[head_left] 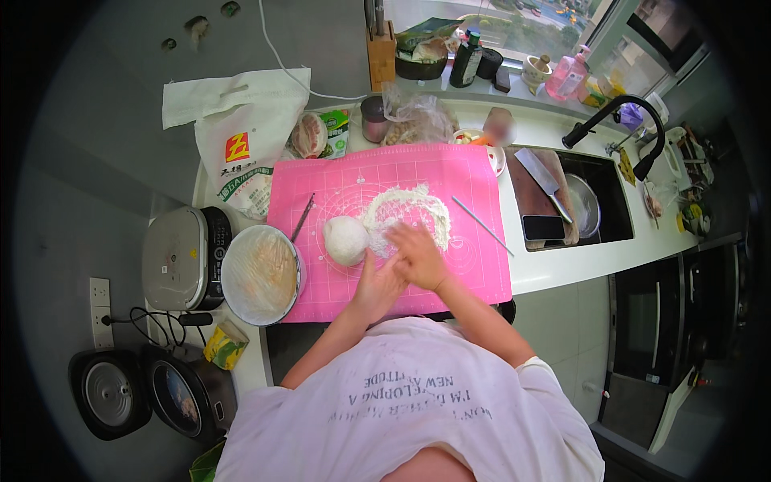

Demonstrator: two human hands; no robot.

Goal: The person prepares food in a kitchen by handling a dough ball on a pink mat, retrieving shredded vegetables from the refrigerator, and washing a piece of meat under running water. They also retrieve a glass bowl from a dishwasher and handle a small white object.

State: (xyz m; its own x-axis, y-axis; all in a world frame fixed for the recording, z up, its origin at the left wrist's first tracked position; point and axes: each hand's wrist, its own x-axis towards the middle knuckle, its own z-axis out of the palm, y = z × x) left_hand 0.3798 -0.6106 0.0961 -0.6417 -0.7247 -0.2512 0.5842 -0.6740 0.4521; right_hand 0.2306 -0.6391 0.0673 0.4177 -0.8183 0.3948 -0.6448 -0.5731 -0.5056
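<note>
A ball of dough [346, 241] rests on a pink silicone pastry mat [476, 280] printed with circles and lines. Right beside it lies a ring of loose flour [441, 220]. My left hand [380, 282] is empty, palm turned up, with a fingertip close to the dough's lower right side. Over the near part of the flour, my right hand [421, 256] is blurred, fingers spread, and meets the left hand at the fingers. Dark chopsticks [303, 218] lie left of the dough, and a thin pale-blue stick [482, 225] lies at the mat's right.
A film-covered bowl [262, 274] overlaps the mat's left edge, beside a grey electric cooking appliance [174, 259]. Behind stand a flour bag [241, 132] and a bagged foodstuff [418, 123]. Rightward, a cleaver [539, 175] and a phone [543, 228] lie on a board [530, 193] across the sink.
</note>
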